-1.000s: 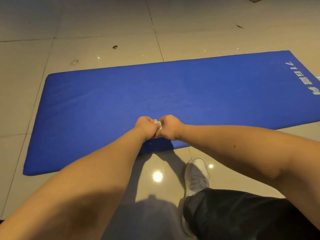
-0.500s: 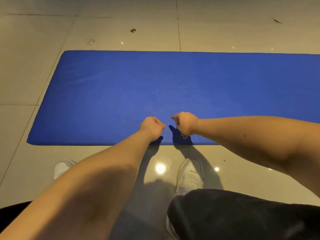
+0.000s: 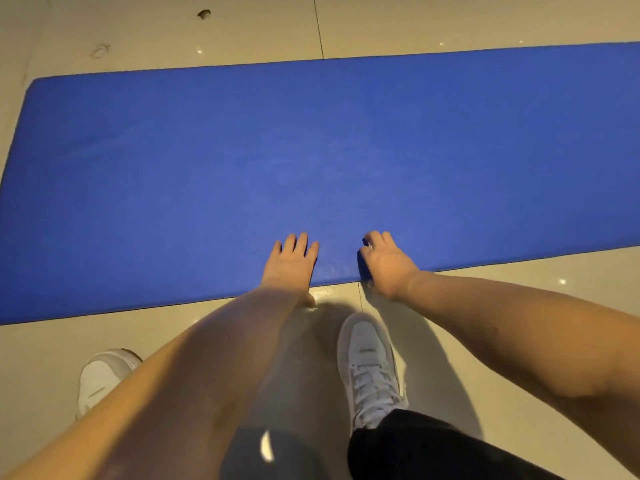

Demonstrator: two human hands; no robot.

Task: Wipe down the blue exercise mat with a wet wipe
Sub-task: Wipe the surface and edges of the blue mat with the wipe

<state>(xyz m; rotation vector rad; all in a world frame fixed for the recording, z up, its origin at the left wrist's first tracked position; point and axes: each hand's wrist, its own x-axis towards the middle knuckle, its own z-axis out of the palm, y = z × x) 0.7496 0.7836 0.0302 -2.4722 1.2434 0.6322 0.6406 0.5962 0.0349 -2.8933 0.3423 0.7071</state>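
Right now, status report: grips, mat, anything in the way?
Left grip flat, open on blue mat near edge. Right grip curled there too; white speck by its fingers, wipe unconfirmed. Nothing on the mat ahead.

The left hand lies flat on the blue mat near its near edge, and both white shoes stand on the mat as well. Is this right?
Not fully. The head view shows the left shoe and the right shoe on the tile floor, not on the blue mat. The left hand does lie flat near its near edge.
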